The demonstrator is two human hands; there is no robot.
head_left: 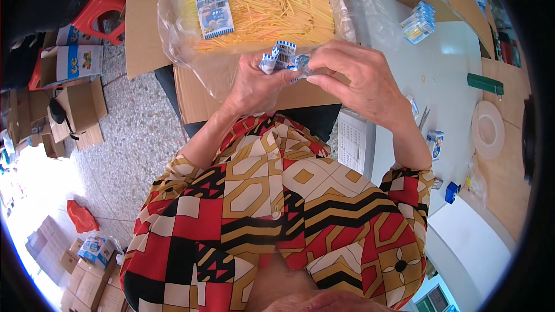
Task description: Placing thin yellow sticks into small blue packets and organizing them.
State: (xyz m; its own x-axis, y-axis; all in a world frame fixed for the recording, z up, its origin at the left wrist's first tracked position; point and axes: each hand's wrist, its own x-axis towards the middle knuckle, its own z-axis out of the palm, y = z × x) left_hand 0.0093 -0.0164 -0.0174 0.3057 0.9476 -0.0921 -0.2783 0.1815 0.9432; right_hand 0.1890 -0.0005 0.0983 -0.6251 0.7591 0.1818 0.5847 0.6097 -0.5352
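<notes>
Left hand (258,84) and right hand (358,78) pinch a blue-and-white printed plastic packet (284,55)

The packet sits between the two hands, just right of the left hand's palm and just left of the right hand's fingertips. The left hand grips its lower part between thumb and curled fingers; the upper part sticks up above the thumb. The right hand's thumb and fingers are pressed together at its right end. Whether the folds belong to one packet or several cannot be told.

Just beyond the hands, a brown cardboard box (225,89), lined with a clear plastic bag (179,29), holds a mass of thin yellow sticks (277,6). A flat blue-and-white rectangular packet (214,15) lies on the sticks, beyond the left hand.

To the right, a pale smooth surface (454,75) carries a cluster of blue-and-white packets (420,22), metal scissors (425,117) near the right forearm, and another blue-and-white packet (435,143). Farther right are a long green object (485,83) and a round beige disc (488,130). Well left, a red plastic stool (104,8) stands on the speckled floor (127,110).
</notes>
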